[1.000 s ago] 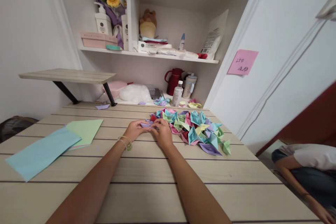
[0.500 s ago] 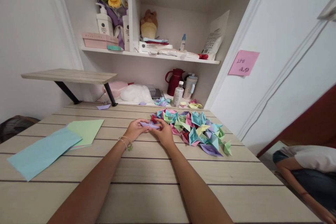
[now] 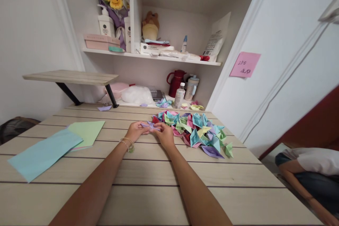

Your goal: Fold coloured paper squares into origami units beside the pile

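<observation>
A small purple folded paper boat is pinched between both hands, just above the middle of the table. My left hand, with bracelets at its wrist, is closed on the left end of the boat. Closed on the right end is my right hand. Parts of the boat are hidden behind my fingers. Right beside my right hand lies a heap of folded paper boats in blue, green, pink, yellow and purple.
Blue paper sheets and green sheets lie at the left. A small raised shelf stands at the back left. Behind the heap are a clear bottle and a red jug. Another person is at the far right.
The purple paper boat has changed shape between my fingers; a point now sticks up in its middle. My hands have barely moved.
</observation>
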A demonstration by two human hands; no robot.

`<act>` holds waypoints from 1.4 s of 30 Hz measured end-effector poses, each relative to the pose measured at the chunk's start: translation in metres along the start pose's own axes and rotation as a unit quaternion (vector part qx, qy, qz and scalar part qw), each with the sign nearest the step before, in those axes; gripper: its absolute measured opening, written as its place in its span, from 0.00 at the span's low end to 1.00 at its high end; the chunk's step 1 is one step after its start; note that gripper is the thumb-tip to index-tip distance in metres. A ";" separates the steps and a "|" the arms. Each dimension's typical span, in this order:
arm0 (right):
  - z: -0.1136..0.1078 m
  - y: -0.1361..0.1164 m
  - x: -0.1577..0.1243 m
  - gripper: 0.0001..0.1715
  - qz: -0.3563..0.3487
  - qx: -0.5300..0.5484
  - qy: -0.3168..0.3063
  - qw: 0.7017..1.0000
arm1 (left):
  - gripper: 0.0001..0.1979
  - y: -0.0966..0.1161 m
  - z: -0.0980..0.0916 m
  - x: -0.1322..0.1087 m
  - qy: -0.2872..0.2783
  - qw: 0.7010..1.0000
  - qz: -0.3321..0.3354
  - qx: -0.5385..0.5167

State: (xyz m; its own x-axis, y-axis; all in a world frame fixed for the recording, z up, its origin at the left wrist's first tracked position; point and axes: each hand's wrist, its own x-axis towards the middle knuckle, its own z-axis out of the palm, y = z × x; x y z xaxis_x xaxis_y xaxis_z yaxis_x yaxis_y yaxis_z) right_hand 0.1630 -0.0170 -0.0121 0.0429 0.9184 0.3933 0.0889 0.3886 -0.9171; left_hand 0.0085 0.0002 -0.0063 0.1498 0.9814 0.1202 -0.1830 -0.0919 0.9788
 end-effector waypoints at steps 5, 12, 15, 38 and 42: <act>-0.003 0.004 0.001 0.12 -0.054 -0.061 0.026 0.996 | 0.18 0.001 -0.001 0.002 0.020 0.999 0.020 -0.037; -0.004 0.002 0.000 0.08 -0.081 -0.123 0.033 0.989 | 0.18 0.002 -0.003 0.002 0.031 0.998 0.037 -0.027; -0.005 0.000 -0.002 0.05 -0.101 -0.149 0.009 0.984 | 0.18 0.000 -0.002 0.002 0.027 0.998 0.046 -0.016; -0.026 -0.005 -0.014 0.11 -0.076 -0.376 0.094 0.919 | 0.18 -0.007 -0.013 0.012 0.163 0.982 0.094 -0.007; -0.025 -0.007 -0.015 0.13 -0.083 -0.373 0.122 0.916 | 0.16 -0.013 -0.014 0.014 0.158 0.984 0.085 0.010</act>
State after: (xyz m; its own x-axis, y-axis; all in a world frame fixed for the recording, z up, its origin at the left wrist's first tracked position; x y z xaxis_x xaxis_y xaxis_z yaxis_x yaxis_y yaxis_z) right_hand 0.1865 -0.0357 -0.0099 0.1807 0.7713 0.6103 0.7662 0.2787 -0.5790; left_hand -0.0007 0.0170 -0.0193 -0.1912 0.9548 0.2277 -0.1599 -0.2592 0.9525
